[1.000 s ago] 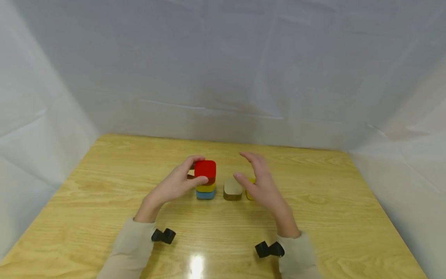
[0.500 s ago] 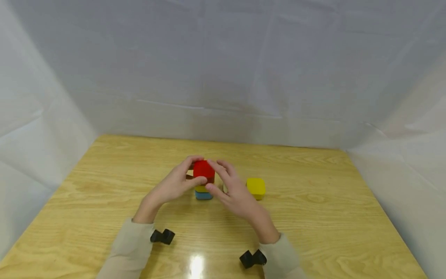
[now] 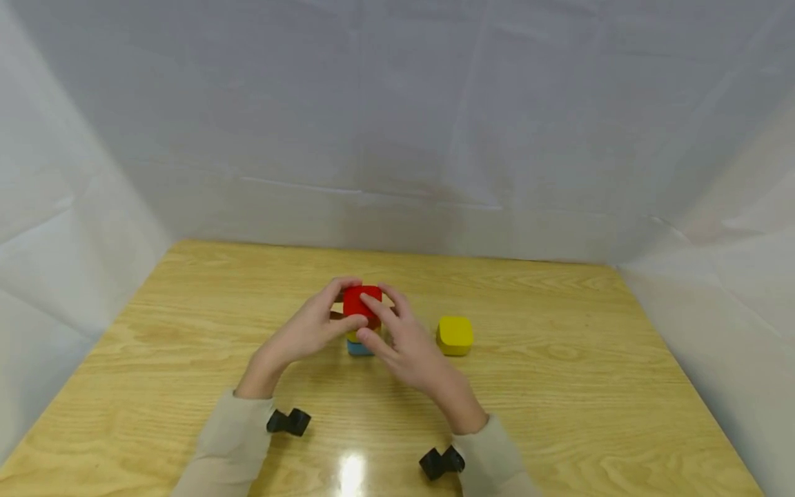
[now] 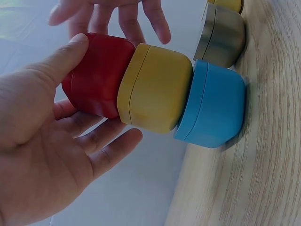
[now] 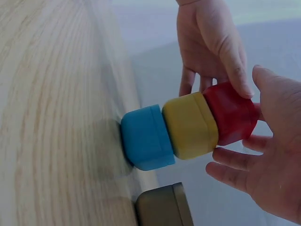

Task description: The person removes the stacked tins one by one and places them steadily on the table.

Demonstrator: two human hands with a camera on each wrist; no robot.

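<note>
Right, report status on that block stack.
Left hand and right hand both on red block. It tops yellow on blue. Grey block beside stack.

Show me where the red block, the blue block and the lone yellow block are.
red block (image 3: 358, 301), head view, on its top face
blue block (image 4: 216, 112), left wrist view, on its side wall
lone yellow block (image 3: 455, 331), head view, on its top face
</note>
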